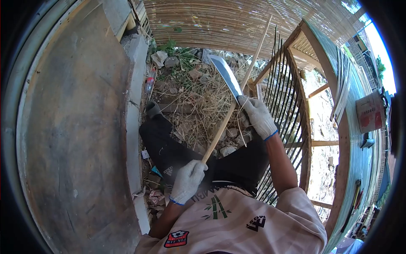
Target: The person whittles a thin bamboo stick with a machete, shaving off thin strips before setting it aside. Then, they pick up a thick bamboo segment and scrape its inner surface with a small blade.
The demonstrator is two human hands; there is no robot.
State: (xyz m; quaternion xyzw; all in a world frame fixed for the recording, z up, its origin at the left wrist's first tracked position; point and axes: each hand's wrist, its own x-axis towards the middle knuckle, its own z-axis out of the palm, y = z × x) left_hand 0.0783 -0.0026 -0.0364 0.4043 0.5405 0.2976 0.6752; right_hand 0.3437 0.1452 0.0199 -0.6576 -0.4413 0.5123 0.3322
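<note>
Gripping straight wooden stick (226,120) in knit-gloved left hand (187,180), clasping curved metal knife (227,77) beside stick in right hand (257,116)

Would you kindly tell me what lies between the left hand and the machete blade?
The head view shows the lower stretch of the bamboo strip running from the gloved left hand up to the machete blade.

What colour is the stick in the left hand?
The stick is pale tan, seen in the head view.
</note>
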